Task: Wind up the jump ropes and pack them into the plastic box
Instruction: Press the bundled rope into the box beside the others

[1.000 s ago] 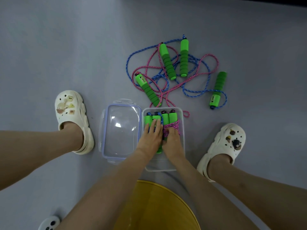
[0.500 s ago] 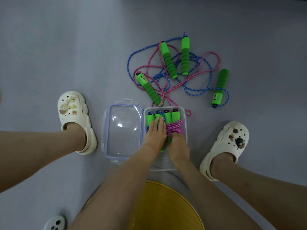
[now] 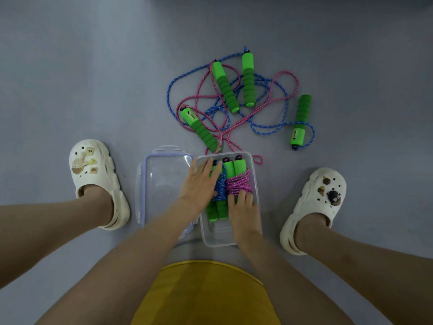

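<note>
The left hand (image 3: pixel 199 184) lies flat, fingers straight, pressing the blue wound rope (image 3: pixel 220 186) inside the plastic box (image 3: pixel 218 242). The right hand (image 3: pixel 244 212) rests relaxed fingers on the pink wound rope (image 3: pixel 239 184) (bundles side by side). Two loose jump ropes (image 3: pixel 226 87) lie tangled on the floor beyond.

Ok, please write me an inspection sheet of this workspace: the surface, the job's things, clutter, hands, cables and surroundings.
Surface: plain grey floor.
Job's things: the open clear plastic box holds a wound blue jump rope and a wound pink jump rope, side by side. Its lid lies beside it on the left. A loose blue jump rope and a loose pink jump rope lie tangled beyond the box.
Clutter: nothing seen.
Hands: the left hand presses flat on the wound blue rope. The right hand rests on the near end of the wound pink rope.
Cables: nothing seen.
Surroundings: white clogs on both feet; yellow garment.
</note>
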Demonstrator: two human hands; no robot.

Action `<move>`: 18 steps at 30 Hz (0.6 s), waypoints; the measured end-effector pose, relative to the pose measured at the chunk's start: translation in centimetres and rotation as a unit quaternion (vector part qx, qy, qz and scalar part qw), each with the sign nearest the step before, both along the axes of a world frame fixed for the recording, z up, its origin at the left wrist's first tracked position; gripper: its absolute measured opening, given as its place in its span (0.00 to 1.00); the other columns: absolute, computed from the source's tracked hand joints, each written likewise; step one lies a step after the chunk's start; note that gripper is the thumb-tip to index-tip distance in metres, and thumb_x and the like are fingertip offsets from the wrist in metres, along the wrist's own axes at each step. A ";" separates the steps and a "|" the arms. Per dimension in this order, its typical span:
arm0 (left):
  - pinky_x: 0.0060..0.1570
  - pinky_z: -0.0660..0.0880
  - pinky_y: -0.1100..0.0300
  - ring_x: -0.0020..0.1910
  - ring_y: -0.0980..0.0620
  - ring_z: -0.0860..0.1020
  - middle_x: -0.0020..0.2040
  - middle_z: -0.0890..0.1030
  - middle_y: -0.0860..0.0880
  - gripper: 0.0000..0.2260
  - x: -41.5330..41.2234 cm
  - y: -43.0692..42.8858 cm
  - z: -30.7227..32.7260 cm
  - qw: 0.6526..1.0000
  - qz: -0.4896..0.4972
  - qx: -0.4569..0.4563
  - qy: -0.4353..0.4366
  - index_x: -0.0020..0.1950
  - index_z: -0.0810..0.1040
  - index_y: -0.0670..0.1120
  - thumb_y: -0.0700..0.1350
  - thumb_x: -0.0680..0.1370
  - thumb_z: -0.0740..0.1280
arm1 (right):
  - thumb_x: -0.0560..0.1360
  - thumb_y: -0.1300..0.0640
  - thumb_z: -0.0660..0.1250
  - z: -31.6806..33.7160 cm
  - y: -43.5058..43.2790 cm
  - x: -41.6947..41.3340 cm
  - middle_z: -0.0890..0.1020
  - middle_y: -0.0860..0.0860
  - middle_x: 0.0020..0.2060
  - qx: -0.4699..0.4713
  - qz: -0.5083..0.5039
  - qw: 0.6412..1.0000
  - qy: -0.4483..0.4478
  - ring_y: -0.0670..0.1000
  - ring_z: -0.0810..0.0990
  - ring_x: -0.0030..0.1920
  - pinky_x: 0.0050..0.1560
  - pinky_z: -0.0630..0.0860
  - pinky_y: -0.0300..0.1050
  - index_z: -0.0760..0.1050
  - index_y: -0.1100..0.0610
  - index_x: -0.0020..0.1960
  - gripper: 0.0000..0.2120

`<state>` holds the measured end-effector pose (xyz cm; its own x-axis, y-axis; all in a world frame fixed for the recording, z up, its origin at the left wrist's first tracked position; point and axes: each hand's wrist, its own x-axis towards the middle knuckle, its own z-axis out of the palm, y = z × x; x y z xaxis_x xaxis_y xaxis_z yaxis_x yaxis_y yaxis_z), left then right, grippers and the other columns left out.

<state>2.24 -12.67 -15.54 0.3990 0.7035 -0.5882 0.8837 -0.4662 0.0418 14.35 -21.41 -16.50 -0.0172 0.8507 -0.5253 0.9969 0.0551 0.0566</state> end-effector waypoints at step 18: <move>0.70 0.50 0.47 0.63 0.46 0.73 0.66 0.69 0.47 0.34 1.5 0.2 -0.7 1.000 0.005 0.015 -0.024 0.71 0.62 0.46 0.62 0.72 0.68 | 0.52 0.62 0.79 -2.5 1.2 4.5 0.76 0.55 0.34 0.042 0.217 0.974 0.055 0.52 0.75 0.31 0.18 0.67 0.39 0.75 0.58 0.41 0.21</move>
<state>3.75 -12.47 -16.22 0.4192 0.7248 -0.5467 0.8855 -0.4593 0.0702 18.85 -20.22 -18.99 -0.4370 0.7908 -0.4287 0.8810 0.4723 -0.0269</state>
